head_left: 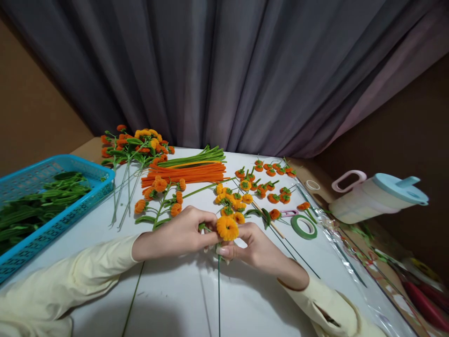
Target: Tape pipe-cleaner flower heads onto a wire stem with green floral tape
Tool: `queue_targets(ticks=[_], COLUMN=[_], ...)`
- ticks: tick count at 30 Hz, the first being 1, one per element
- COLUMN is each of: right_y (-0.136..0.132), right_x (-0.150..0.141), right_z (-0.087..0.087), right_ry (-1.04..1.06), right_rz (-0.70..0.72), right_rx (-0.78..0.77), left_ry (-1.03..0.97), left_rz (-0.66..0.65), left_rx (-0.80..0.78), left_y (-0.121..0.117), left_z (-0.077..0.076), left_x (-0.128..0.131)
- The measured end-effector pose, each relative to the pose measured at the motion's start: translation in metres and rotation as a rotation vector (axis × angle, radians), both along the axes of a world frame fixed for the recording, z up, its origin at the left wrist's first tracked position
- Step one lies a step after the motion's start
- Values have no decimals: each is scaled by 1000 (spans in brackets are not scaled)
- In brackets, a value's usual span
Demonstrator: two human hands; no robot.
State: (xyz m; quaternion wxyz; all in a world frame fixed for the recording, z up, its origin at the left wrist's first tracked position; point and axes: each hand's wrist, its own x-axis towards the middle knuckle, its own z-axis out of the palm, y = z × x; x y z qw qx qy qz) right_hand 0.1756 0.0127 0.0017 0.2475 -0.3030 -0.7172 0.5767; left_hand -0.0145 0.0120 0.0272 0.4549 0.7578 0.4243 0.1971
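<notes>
A yellow-orange chenille flower (227, 228) on a thin green wire stem (219, 295) is between my two hands over the middle of the table. My left hand (191, 234) is closed, its fingers pinching the stem close to the flower head, where a bit of green shows. My right hand (254, 248) is closed too, thumb and finger pinching the stem just below the bloom. Fingertips partly hide the join. Behind my hands lie several loose yellow flowers (229, 199). A finished orange flower spray (161, 206) with green leaves rests beyond my left hand.
A blue basket (66, 206) of green leaves stands left. Orange chenille stems (185, 173) and green ones (199, 157) lie at the back, beside a flower bunch (136, 145). Small orange flowers (273, 197), green tape (304, 227) and a lidded cup (379, 196) are right.
</notes>
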Motion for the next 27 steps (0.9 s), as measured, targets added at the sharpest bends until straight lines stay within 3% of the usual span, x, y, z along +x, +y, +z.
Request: queue_targets(ticks=[5,10,16,23,27], right_y=[-7,-6,6,20,21], right_x=[-2,-1,-3,-15,-20], right_z=[-1,-10,-27,-61,-66], right_ry=[56,162,263,211,117], right_rz=[-27,0,130,269,272], right_rx=[-82,-299,-582,-545,-376], left_ry=[2,-46,-129,-286,-273], left_rz=[-56,-107,-96,-213,-243], left_rx=[-51,-167,-18,225,368], left_y=[2,4,-1,2,5], left_z=[0,2,-2,-5,-3], left_x=[-2,-4,-2,1,0])
